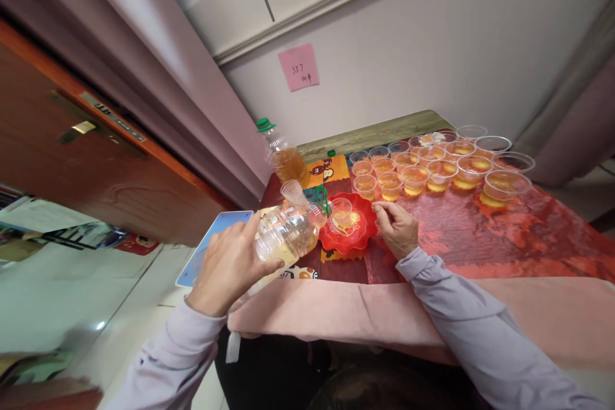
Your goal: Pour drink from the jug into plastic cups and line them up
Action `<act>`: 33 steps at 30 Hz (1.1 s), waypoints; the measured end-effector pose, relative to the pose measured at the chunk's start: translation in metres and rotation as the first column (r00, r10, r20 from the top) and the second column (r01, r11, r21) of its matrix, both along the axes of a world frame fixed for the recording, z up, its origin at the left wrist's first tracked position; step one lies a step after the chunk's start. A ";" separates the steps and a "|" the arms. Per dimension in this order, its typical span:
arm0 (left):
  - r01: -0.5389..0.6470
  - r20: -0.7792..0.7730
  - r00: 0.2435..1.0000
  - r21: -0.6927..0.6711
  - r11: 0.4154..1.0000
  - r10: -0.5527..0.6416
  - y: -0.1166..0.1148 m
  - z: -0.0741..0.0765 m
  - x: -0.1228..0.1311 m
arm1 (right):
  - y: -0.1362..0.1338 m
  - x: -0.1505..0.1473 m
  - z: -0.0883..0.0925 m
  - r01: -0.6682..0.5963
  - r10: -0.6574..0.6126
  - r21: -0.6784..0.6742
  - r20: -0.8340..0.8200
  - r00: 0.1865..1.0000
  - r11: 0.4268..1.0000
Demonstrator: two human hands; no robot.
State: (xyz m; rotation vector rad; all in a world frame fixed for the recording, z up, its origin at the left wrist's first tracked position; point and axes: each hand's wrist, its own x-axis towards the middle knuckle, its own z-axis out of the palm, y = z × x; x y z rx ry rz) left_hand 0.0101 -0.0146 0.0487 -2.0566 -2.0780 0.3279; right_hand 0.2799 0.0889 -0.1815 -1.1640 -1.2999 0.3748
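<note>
My left hand is wrapped round a large clear plastic bottle with pale yellow liquid in it. The bottle is tilted to the right, its green-ringed neck over a clear plastic cup. That cup sits in a red scalloped plate with a printed pattern. At the plate's right rim, my right hand is closed, thumb and fingers pinching the edge. Just behind the tilted bottle are some clear stacked cups.
Rows of clear cups with amber liquid fill the back right of the red-covered table. A second bottle with a green cap stands at the back left. A loose green cap lies near the wall. A wooden door is left.
</note>
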 end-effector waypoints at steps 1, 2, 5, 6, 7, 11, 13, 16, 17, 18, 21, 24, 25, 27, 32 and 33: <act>-0.002 -0.005 1.000 -0.002 1.000 0.002 0.000 0.000 0.000 | 0.000 0.000 0.000 -0.001 0.001 -0.002 -0.002 1.000 1.000; -0.005 -0.009 1.000 -0.003 1.000 0.005 0.000 0.000 0.000 | 0.000 0.000 0.000 -0.003 0.002 -0.007 -0.004 1.000 1.000; -0.013 -0.015 1.000 -0.013 1.000 0.013 0.000 0.000 0.000 | -0.001 0.001 0.001 -0.010 0.009 -0.026 -0.012 1.000 1.000; -0.017 -0.019 1.000 -0.016 1.000 0.016 0.000 0.000 0.000 | -0.001 0.001 0.001 -0.012 0.012 -0.030 -0.013 1.000 0.999; -0.020 -0.023 1.000 -0.018 1.000 0.019 0.001 0.000 -0.001 | -0.001 0.001 0.001 -0.014 0.013 -0.034 -0.013 1.000 0.999; -0.014 -0.026 1.000 -0.018 1.000 0.013 0.001 0.000 -0.001 | -0.001 0.001 0.002 -0.012 0.011 -0.030 -0.012 1.000 0.999; -0.012 -0.014 1.000 -0.011 1.000 0.012 0.001 0.000 -0.001 | -0.001 0.001 0.001 -0.011 0.011 -0.022 -0.009 1.000 1.000; -0.009 0.003 1.000 0.003 1.000 0.009 0.001 -0.001 -0.001 | 0.000 0.001 0.001 -0.005 0.005 -0.014 -0.006 1.000 1.000; -0.008 0.004 1.000 0.005 1.000 0.008 0.001 -0.001 -0.001 | 0.000 0.001 0.001 -0.002 0.002 -0.014 -0.005 1.000 1.000; -0.007 0.002 1.000 0.006 1.000 0.007 0.002 -0.001 -0.001 | 0.000 0.001 0.001 0.000 0.000 -0.015 -0.004 1.000 1.000; -0.005 -0.007 1.000 0.008 1.000 0.005 0.002 -0.001 -0.002 | 0.000 0.001 0.001 0.000 0.000 -0.022 -0.001 1.000 1.000; 0.005 0.004 1.000 0.018 1.000 -0.005 0.001 -0.001 -0.002 | 0.000 0.002 0.002 -0.004 0.004 -0.036 0.002 1.000 0.999; 0.008 0.011 1.000 0.022 1.000 -0.008 0.001 -0.001 -0.003 | 0.000 0.002 0.002 -0.004 0.005 -0.037 0.002 1.000 0.999; 0.009 0.024 1.000 0.029 1.000 -0.009 0.001 -0.001 -0.004 | 0.000 0.002 0.002 -0.003 0.003 -0.030 0.002 1.000 1.000; 0.000 0.018 1.000 0.032 0.999 -0.001 0.000 -0.003 -0.005 | 0.000 0.001 0.003 0.000 0.000 -0.025 0.006 1.000 1.000; 0.005 0.016 1.000 0.033 0.999 -0.005 0.000 -0.003 -0.006 | 0.000 0.001 0.003 0.000 0.000 -0.027 0.007 1.000 1.000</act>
